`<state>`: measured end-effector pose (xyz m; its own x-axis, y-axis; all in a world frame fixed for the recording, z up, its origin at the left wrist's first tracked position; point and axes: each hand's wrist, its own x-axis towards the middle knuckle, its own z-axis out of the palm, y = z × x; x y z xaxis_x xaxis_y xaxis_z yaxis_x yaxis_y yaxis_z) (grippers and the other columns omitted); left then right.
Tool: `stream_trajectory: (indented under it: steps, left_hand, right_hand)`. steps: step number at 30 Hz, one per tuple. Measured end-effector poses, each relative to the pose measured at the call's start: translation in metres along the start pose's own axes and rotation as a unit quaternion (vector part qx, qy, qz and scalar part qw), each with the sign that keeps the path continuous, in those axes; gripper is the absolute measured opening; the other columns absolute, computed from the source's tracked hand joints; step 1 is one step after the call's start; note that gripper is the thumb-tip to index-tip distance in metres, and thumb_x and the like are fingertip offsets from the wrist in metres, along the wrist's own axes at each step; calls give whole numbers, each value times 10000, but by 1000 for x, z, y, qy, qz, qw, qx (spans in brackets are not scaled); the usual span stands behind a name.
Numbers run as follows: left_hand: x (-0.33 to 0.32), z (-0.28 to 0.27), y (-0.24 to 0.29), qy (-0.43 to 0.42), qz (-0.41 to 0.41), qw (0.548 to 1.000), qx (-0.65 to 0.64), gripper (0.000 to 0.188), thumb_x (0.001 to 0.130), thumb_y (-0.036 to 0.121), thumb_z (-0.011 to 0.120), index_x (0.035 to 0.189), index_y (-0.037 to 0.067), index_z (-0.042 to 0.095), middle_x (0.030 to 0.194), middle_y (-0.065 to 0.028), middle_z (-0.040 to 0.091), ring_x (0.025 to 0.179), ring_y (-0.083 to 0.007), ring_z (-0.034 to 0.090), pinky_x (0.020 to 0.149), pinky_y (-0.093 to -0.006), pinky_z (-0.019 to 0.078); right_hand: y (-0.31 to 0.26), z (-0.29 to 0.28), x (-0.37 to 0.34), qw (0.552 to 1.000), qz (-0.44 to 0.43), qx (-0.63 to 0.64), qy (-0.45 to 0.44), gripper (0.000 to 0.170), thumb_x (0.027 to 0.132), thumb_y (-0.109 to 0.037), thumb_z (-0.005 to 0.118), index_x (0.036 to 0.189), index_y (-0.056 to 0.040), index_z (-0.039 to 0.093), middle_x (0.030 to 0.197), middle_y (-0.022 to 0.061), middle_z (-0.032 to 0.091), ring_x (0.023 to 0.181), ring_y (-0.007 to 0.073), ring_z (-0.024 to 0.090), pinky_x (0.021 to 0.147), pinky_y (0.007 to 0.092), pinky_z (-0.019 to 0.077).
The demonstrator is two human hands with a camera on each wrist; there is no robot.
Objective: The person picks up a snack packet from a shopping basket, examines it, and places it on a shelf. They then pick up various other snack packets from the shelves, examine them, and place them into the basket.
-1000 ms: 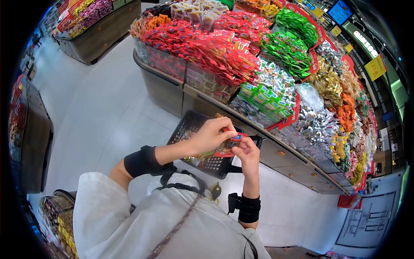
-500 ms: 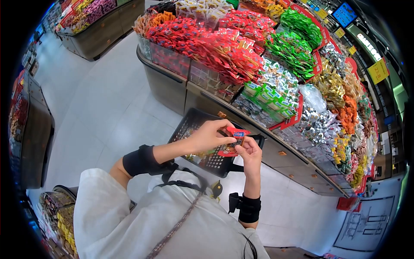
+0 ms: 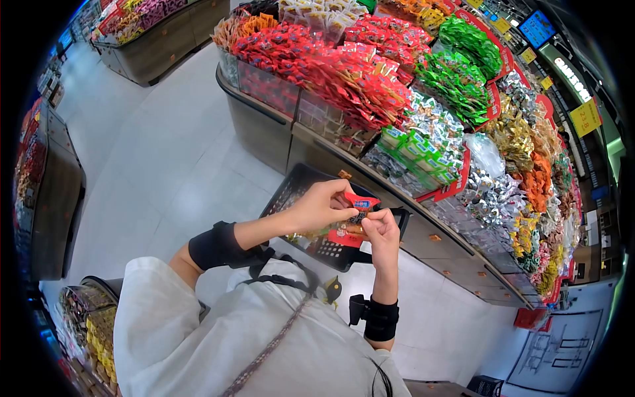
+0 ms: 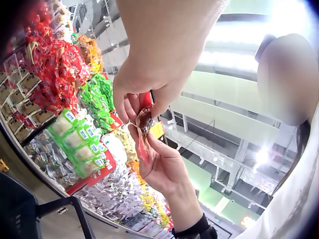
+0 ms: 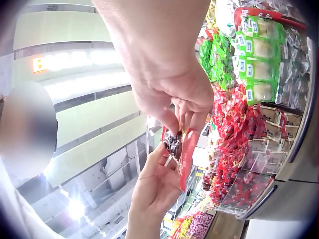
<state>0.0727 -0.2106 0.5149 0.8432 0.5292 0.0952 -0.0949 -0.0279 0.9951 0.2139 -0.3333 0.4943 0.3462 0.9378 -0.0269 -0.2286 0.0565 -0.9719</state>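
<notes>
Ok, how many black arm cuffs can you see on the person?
2: the left cuff around the left forearm, the right cuff around the right forearm. The pale shirt could hide more.

Basket btwn person & display ctr.

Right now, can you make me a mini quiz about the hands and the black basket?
1. True or false: the left hand and right hand both touch the shiny red plastic packet.
2. The black plastic basket with holes is: A) above the hands, B) below the hands, C) on the person's head.
3. Fill in: the wide strap on the right forearm is coloured ____.

Key: 1 true; 2 B; 3 black.
</notes>
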Motion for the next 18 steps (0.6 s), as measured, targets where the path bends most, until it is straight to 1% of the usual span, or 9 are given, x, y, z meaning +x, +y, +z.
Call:
stream_trajectory:
  steps: [1,4,5,7,8,11,12,15,18]
  left_hand:
    - [-1,-1,1,0,-5,1000,5,204,755,34,623,916,-17,507,835,-48,574,782,-78,547,690,-218,463]
    - [-1,-3,-1,13,-38,999,-33,205,757,40,628,920,-8,513,836,-47,578,774,-69,546,679,-210,458]
    - [-1,-4,-4,17,-33,998,-50,197,758,48,629,916,0,520,831,-44,581,766,-68,548,679,-211,457]
    - [3,-9,-11,30,-21,996,-83,182,760,62,633,907,16,535,821,-38,586,751,-66,552,677,-212,455]
    - [3,-12,-12,35,-56,994,-89,178,763,75,634,900,20,536,819,-35,589,753,-71,554,684,-218,456]
    - [-5,-25,-15,65,-63,988,-129,209,763,117,644,891,-8,535,785,-50,596,728,-79,559,642,-215,451]
    - [-7,-31,-15,71,-63,986,-136,200,765,114,641,883,-6,534,786,-50,596,727,-81,558,643,-217,451]
    - [-16,-53,-17,89,-63,981,-163,171,772,106,630,861,-1,531,790,-49,597,723,-87,557,646,-223,450]
    - [-29,-79,-19,115,-31,977,-177,145,779,93,619,857,8,531,796,-46,597,729,-87,553,648,-225,448]
  right_hand:
    - [-2,2,0,1000,8,6,4,114,827,-27,532,871,-20,428,814,125,615,752,133,600,668,219,466]
    - [-6,5,1,1000,6,-11,2,119,826,-36,537,866,-20,426,797,128,612,714,148,611,611,221,484]
    - [-8,6,1,1000,10,-9,11,125,824,-43,544,866,-20,429,785,124,610,688,145,613,569,208,483]
    - [-11,10,3,1000,14,-14,11,126,824,-47,547,864,-18,431,778,117,608,673,137,611,551,199,482]
    - [-11,13,5,1000,8,-4,4,129,821,-52,553,863,-23,434,764,105,610,650,121,604,539,192,478]
    - [-5,21,14,1000,12,-2,-12,127,819,-54,556,861,-30,439,745,89,610,630,102,592,526,183,469]
    - [-6,29,17,1000,17,4,-12,127,817,-57,562,858,-38,443,739,77,612,624,79,579,517,172,455]
    - [-1,48,31,999,39,-5,-29,116,814,-54,564,832,-39,451,727,61,605,610,64,565,524,173,451]
    - [6,74,47,997,17,-69,-44,111,806,-45,570,802,-38,459,698,31,588,598,56,552,519,179,453]
